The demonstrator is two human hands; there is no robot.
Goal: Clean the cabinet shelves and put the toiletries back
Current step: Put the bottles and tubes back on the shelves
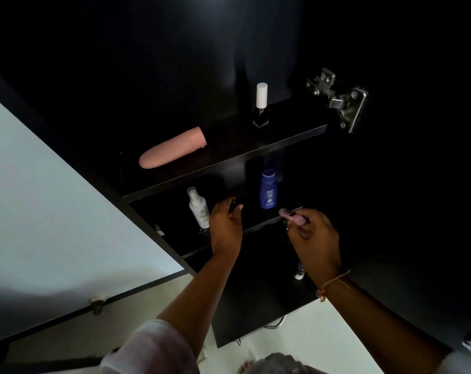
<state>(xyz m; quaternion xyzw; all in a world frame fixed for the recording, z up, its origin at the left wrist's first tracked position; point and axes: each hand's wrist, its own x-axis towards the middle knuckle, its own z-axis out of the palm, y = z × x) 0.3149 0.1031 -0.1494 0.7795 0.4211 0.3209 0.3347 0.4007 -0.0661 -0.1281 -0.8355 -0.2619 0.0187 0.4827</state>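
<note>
A small dark item, too dim to make out, is gripped by the left hand (pixel 226 222) over the middle shelf (pixel 258 225) of the black cabinet (pixel 256 306). A pink tube (pixel 292 215) is pinched in the curled fingers of the right hand (pixel 314 236), right at that shelf's front edge. Behind the hands on that shelf, a white spray bottle (pixel 198 207) and a blue lotion bottle (pixel 268 190) are stood upright. One shelf up, a pink tube-shaped thing (pixel 172 148) is laid flat, with a white-capped nail polish bottle (pixel 261 105) near it.
</note>
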